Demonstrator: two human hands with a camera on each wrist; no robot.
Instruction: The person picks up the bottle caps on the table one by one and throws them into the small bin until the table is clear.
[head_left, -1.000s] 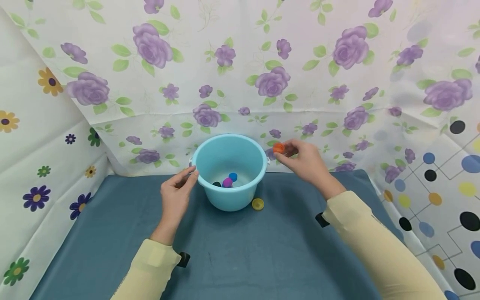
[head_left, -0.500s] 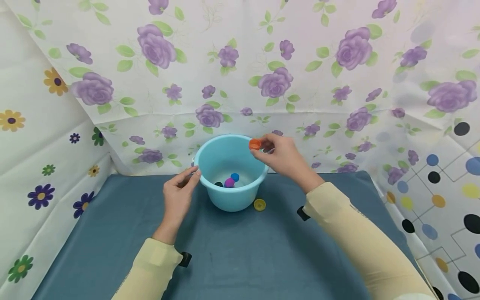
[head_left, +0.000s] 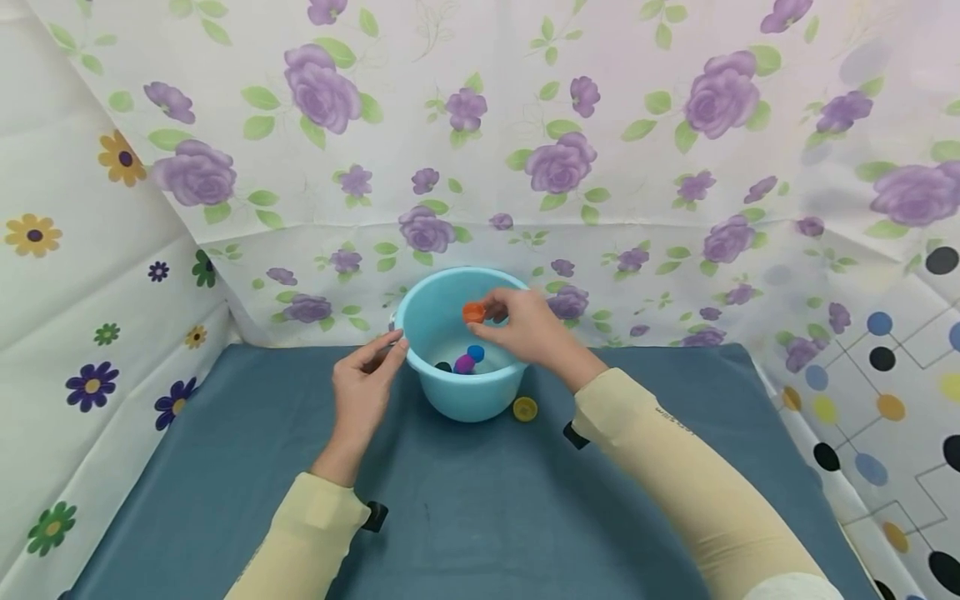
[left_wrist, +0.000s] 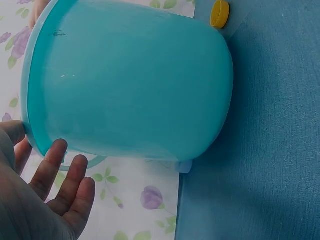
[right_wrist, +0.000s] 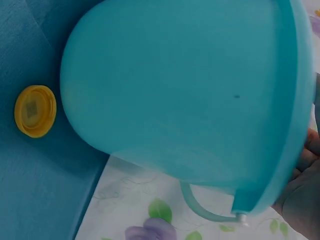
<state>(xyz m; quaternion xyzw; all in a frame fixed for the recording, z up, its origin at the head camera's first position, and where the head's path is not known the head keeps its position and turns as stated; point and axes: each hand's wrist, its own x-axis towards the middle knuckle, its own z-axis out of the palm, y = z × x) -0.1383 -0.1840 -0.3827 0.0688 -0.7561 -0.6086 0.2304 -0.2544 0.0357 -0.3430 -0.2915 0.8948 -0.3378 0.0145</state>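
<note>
A light blue bucket (head_left: 471,396) stands upright at the back of the table. Thumb and index finger of my left hand (head_left: 363,383) pinch its left rim, while the other fingers spread loosely outside the wall in the left wrist view. Over the bucket's mouth, my right hand (head_left: 521,325) holds an orange bottle cap (head_left: 473,312) between thumb and fingertips. On the bucket's floor lie a blue cap (head_left: 476,353), a purple round piece (head_left: 464,364) and a dark piece (head_left: 444,367), partly hidden by the front rim. The right wrist view shows my right hand only partly, behind the rim.
A yellow cap (head_left: 525,409) lies on the blue tablecloth (head_left: 465,500) just right of the bucket's base. The bucket's handle (right_wrist: 200,210) hangs down behind it. A flower-printed sheet (head_left: 495,167) rises close behind, with patterned sheets at both sides.
My right hand has carried the orange bottle cap leftward from beside the bucket to over its mouth. The left hand has stayed at the rim.
</note>
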